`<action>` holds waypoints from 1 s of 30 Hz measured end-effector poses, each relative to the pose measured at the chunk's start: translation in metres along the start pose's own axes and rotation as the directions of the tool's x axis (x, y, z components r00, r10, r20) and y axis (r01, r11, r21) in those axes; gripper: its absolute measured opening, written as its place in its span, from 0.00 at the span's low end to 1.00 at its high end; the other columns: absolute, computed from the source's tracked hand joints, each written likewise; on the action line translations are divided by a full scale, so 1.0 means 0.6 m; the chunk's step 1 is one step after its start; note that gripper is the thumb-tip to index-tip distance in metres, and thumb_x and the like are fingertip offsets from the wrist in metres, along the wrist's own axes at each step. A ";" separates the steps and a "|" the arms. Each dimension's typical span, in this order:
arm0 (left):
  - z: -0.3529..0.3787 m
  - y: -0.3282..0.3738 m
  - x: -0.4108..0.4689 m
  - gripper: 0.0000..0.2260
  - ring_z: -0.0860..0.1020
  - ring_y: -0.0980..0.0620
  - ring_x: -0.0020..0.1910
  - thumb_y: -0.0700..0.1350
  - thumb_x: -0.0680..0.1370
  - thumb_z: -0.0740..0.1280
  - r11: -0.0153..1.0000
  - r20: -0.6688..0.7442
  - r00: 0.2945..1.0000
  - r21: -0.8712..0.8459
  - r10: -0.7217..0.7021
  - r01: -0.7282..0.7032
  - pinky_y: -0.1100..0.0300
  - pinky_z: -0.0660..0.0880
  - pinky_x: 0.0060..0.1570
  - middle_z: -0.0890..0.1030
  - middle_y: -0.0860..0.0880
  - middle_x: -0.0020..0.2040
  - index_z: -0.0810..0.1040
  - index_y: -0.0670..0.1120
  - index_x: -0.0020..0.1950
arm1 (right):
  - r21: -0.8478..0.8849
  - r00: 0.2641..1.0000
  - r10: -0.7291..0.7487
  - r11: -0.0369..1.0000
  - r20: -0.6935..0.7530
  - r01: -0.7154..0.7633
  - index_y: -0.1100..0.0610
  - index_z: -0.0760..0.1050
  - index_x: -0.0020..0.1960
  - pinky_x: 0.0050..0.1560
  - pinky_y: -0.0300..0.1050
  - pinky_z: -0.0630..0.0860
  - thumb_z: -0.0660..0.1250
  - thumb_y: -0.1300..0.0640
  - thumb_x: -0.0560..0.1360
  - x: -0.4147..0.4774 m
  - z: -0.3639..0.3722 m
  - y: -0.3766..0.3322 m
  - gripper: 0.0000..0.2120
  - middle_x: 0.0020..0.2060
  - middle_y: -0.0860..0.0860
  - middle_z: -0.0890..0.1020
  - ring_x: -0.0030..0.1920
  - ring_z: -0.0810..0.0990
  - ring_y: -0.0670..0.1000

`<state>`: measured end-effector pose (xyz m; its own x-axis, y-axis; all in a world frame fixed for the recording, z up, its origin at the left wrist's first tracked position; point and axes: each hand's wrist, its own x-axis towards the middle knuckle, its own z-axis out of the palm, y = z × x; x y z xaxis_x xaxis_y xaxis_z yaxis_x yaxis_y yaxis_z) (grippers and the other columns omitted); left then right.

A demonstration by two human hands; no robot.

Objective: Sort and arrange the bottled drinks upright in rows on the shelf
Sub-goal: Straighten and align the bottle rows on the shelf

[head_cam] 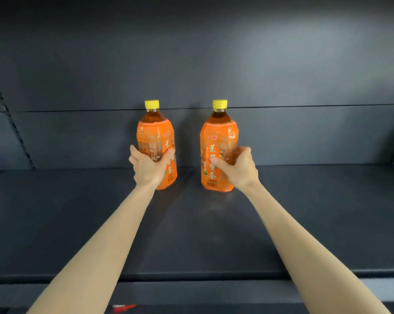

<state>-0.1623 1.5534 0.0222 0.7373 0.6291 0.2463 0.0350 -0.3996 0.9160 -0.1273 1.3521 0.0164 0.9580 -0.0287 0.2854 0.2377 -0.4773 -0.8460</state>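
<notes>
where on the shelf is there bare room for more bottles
Bare shelf lies left of the left bottle, right of the right bottle, and in front. The gap between them is narrow, bordered by the left hand and right hand.

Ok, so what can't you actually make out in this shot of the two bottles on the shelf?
Head view only:
- Left bottle: lower label covered by the left hand.
- Right bottle: right side of its label covered by the right hand.
- Small label print: too small to read.
- Red item at the bottom edge: cut off, unidentifiable.
- Things at the far left and right edges of the shelf: cut off, blurred.
</notes>
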 end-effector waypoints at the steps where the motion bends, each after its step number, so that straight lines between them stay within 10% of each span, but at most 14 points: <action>1: 0.004 -0.004 0.008 0.46 0.65 0.40 0.70 0.59 0.70 0.72 0.999 0.002 1.000 -0.036 0.006 -0.006 0.41 0.65 0.67 0.61 0.43 0.73 0.48 0.44 0.76 | -0.047 1.000 -0.003 0.999 -0.007 0.002 0.56 0.62 0.67 0.60 0.56 0.76 0.72 0.36 0.68 0.001 0.009 -0.002 0.39 0.65 0.53 0.71 0.63 0.75 0.58; 8: -0.014 -0.024 0.020 0.38 0.73 0.44 0.64 0.61 0.69 0.72 0.994 0.111 0.988 0.025 0.107 -0.110 0.48 0.72 0.58 0.71 0.47 0.67 0.58 0.46 0.70 | 0.075 0.999 -0.009 0.997 0.041 0.006 0.54 0.63 0.69 0.60 0.57 0.77 0.73 0.38 0.67 0.005 0.006 0.008 0.38 0.64 0.50 0.71 0.63 0.75 0.54; 15: -0.055 -0.012 -0.029 0.43 0.74 0.60 0.49 0.64 0.54 0.74 0.976 0.431 0.897 -0.216 0.098 -0.003 0.63 0.72 0.43 0.72 0.62 0.52 0.61 0.56 0.64 | 0.353 0.972 0.004 0.931 0.236 -0.090 0.50 0.57 0.63 0.36 0.34 0.76 0.78 0.45 0.61 -0.008 -0.018 0.003 0.40 0.52 0.41 0.74 0.50 0.78 0.43; 30: -0.014 0.048 -0.157 0.28 0.79 0.59 0.44 0.73 0.56 0.65 0.882 0.294 0.952 -0.466 0.087 0.063 0.63 0.72 0.36 0.79 0.62 0.47 0.69 0.63 0.52 | 0.549 0.981 0.153 0.814 0.117 -0.192 0.52 0.70 0.67 0.59 0.60 0.78 0.69 0.27 0.56 -0.127 -0.114 -0.008 0.46 0.54 0.51 0.84 0.52 0.84 0.53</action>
<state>-0.2365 1.4884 0.0284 0.9031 0.3682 0.2211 -0.2370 -0.0021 0.9715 -0.2125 1.2963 0.0294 0.9952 0.0018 0.0981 0.0975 0.0993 -0.9903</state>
